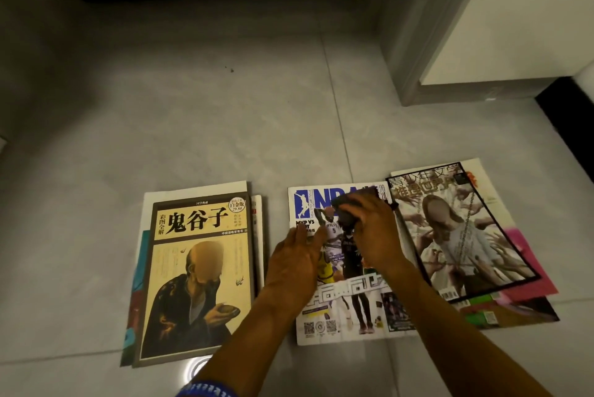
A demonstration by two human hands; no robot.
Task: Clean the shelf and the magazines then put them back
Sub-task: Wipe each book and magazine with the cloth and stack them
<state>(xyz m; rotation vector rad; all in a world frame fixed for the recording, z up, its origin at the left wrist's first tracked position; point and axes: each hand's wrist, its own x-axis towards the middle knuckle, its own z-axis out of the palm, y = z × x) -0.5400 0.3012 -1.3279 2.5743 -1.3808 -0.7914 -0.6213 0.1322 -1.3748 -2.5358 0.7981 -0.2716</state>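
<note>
Three magazine stacks (350, 310) flat, side by side on floor (225, 126)

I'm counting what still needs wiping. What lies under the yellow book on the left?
Under the yellow book lie at least two more items: white page edges show on its right, a teal cover on its left. Their covers are mostly hidden, so an exact count is impossible.
</note>
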